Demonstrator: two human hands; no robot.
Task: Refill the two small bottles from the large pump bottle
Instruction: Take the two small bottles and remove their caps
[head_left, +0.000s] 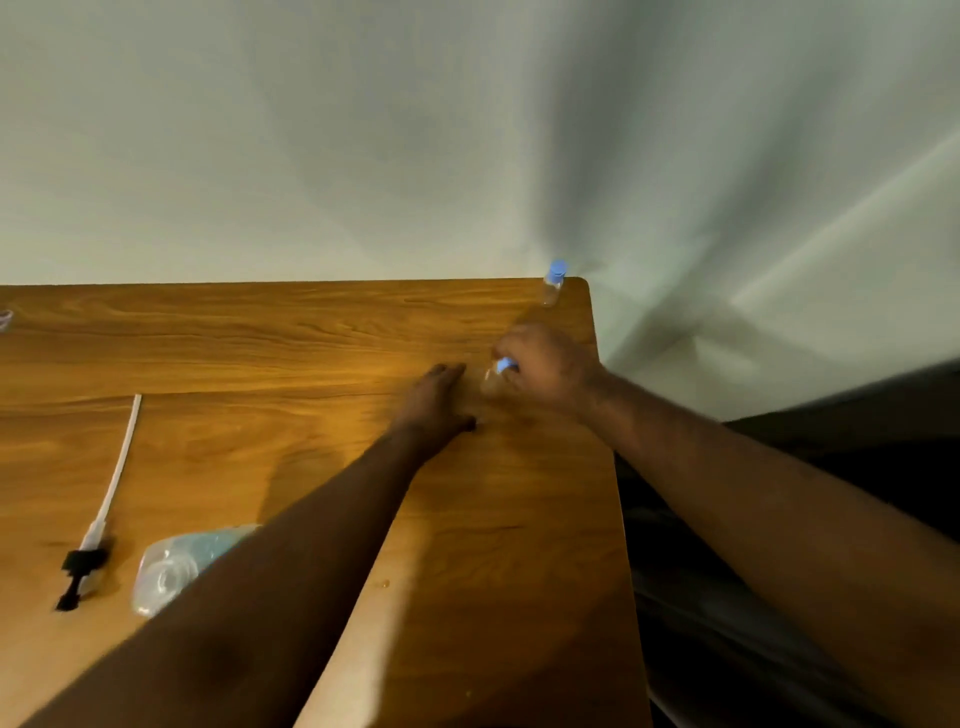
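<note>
On the wooden table one small clear bottle with a blue cap stands upright at the far right corner. My right hand grips the blue cap of a second small clear bottle just in front of it. My left hand lies beside that bottle with its fingers straight, on the table. The large clear bottle stands near the front left, uncapped, partly hidden by my left forearm. Its pump with black head and white tube lies flat on the table to its left.
The table's right edge runs close to my right arm, with dark floor beyond. A pale wall rises behind the table. A small clear object shows at the far left edge.
</note>
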